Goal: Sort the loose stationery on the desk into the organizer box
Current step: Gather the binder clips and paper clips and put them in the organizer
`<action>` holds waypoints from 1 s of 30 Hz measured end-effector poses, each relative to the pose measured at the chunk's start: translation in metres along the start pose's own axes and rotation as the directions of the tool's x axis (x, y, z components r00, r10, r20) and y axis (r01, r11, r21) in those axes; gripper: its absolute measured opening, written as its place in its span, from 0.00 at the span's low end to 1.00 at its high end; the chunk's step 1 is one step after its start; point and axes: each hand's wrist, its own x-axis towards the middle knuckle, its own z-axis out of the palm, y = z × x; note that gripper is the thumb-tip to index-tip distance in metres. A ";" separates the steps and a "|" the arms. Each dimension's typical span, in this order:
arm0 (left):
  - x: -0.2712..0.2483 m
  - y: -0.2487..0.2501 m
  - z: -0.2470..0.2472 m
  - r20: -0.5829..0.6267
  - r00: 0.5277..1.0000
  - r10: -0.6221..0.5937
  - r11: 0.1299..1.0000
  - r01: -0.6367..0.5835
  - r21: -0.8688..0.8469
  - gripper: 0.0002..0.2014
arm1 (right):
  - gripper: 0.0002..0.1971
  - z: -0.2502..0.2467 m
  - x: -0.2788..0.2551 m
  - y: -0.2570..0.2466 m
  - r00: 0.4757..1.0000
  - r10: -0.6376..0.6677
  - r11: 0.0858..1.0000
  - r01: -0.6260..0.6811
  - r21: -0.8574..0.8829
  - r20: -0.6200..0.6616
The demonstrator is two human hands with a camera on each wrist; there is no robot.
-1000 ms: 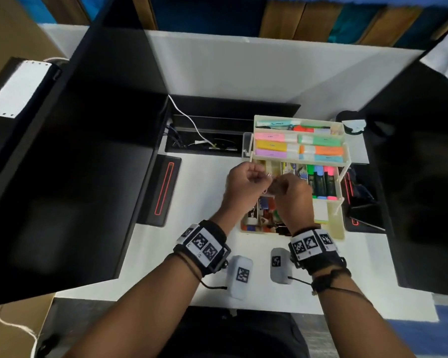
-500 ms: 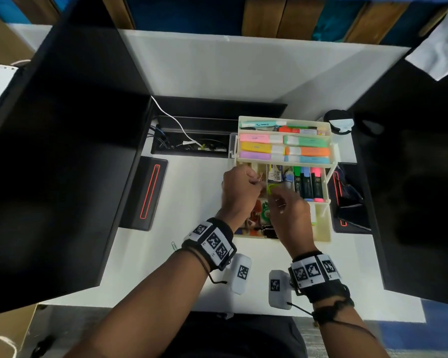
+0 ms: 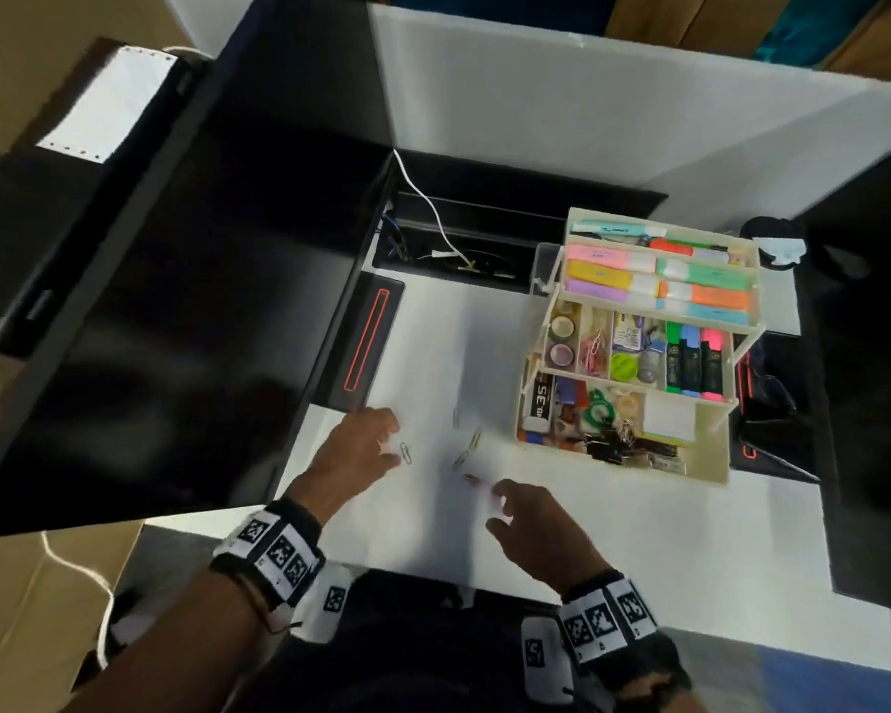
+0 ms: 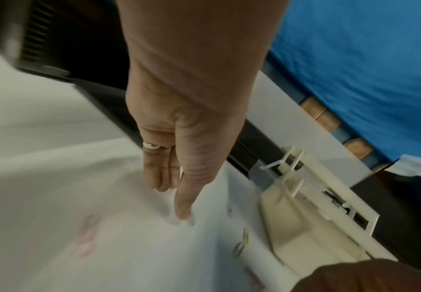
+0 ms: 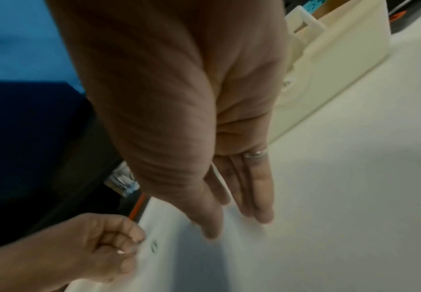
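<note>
Fingers (image 3: 381,429) of left hand (image 3: 353,450) loosely curled, holding nothing, silver paper clip (image 3: 406,452) just beside at 3 o'clock, long axis roughly 12-to-6; right hand (image 3: 531,532) relaxed, empty, farther off; organizer box (image 3: 711,455) at 2 o'clock.

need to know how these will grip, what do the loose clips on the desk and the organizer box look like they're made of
Paper clips: thin bent wire, probably metal. Some look gold, one reddish, perhaps coated; blur leaves the finish open.
Organizer box: cream, opaque, moulded-looking walls with a dull sheen, likely rigid plastic.
Desk: smooth, white, matte.
</note>
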 end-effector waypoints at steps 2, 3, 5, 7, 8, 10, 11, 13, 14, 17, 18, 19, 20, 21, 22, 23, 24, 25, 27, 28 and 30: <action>-0.012 -0.018 0.006 0.026 1.000 0.014 1.000 -0.015 0.026 0.26 | 0.23 0.019 0.009 0.005 0.997 0.065 0.998 -0.064 0.015 -0.032; -0.016 -0.021 0.009 0.017 0.999 0.033 0.999 -0.033 0.011 0.29 | 0.23 0.024 0.015 0.004 0.993 0.085 0.996 -0.082 0.045 -0.088; -0.017 -0.019 0.012 -0.009 0.996 0.085 0.996 -0.085 -0.020 0.33 | 0.24 0.028 0.028 -0.002 0.974 0.100 0.991 -0.079 0.108 -0.201; -0.013 -0.013 0.013 -0.002 0.990 0.144 0.990 -0.144 -0.002 0.36 | 0.25 0.028 0.040 -0.010 0.960 0.088 0.989 -0.053 0.135 -0.266; -0.010 -0.008 0.013 0.006 0.988 0.157 0.988 -0.157 -0.003 0.35 | 0.25 0.029 0.046 -0.013 0.955 0.079 0.989 -0.039 0.144 -0.284; -0.002 0.001 0.016 0.001 0.982 0.191 0.981 -0.191 -0.021 0.34 | 0.25 0.029 0.055 -0.017 0.948 0.052 0.988 -0.004 0.152 -0.315; 0.004 0.008 0.017 -0.010 0.975 0.220 0.975 -0.220 -0.007 0.34 | 0.26 0.030 0.059 -0.019 0.944 0.033 0.990 0.013 0.137 -0.329; 0.014 0.019 0.020 -0.022 0.958 0.285 0.955 -0.282 0.090 0.35 | 0.30 0.032 0.063 -0.026 0.937 0.007 0.996 0.026 0.088 -0.350; 0.019 0.024 0.021 -0.024 0.947 0.320 0.938 -0.313 0.147 0.35 | 0.31 0.033 0.063 -0.029 0.932 0.001 0.997 0.027 0.072 -0.363; 0.029 0.034 0.021 0.000 0.907 0.422 0.873 -0.406 0.271 0.32 | 0.27 0.041 0.061 -0.036 0.909 -0.097 0.994 0.065 -0.093 -0.404; 0.031 0.036 0.019 0.006 0.901 0.433 0.867 -0.419 0.271 0.29 | 0.24 0.044 0.061 -0.036 0.898 -0.139 0.985 0.083 -0.150 -0.418; 0.032 0.037 0.019 0.005 0.900 0.437 0.872 -0.424 0.245 0.25 | 0.22 0.046 0.062 -0.036 0.888 -0.162 0.980 0.093 -0.177 -0.430; 0.033 0.036 0.017 0.005 0.897 0.442 0.872 -0.431 0.230 0.20 | 0.19 0.048 0.062 -0.036 0.882 -0.170 0.978 0.097 -0.184 -0.440; 0.034 0.034 0.018 0.000 0.893 0.451 0.869 -0.439 0.227 0.16 | 0.17 0.049 0.062 -0.036 0.882 -0.167 0.979 0.097 -0.178 -0.441; 0.033 0.034 0.019 -0.005 0.889 0.457 0.862 -0.442 0.248 0.13 | 0.15 0.049 0.062 -0.037 0.887 -0.156 0.982 0.093 -0.164 -0.434; 0.033 0.033 0.020 -0.008 0.892 0.452 0.862 -0.434 0.262 0.09 | 0.12 0.049 0.061 -0.037 0.895 -0.146 0.985 0.091 -0.148 -0.422; 0.031 0.031 0.022 -0.010 0.901 0.434 0.871 -0.416 0.261 0.06 | 0.09 0.049 0.061 -0.036 0.902 -0.145 0.986 0.096 -0.136 -0.408; 0.030 0.029 0.025 -0.017 0.906 0.423 0.878 -0.405 0.254 0.04 | 0.08 0.047 0.061 -0.035 0.908 -0.152 0.985 0.108 -0.132 -0.391; 0.027 0.027 0.030 -0.026 0.916 0.399 0.896 -0.384 0.224 0.04 | 0.08 0.044 0.060 -0.033 0.916 -0.191 0.978 0.146 -0.150 -0.354; 0.025 0.028 0.031 -0.032 0.923 0.384 0.908 -0.372 0.193 0.04 | 0.08 0.043 0.061 -0.032 0.917 -0.209 0.974 0.163 -0.160 -0.338; 0.024 0.027 0.031 -0.039 0.929 0.368 0.925 -0.362 0.118 0.10 | 0.07 0.041 0.062 -0.031 0.920 -0.219 0.973 0.180 -0.146 -0.325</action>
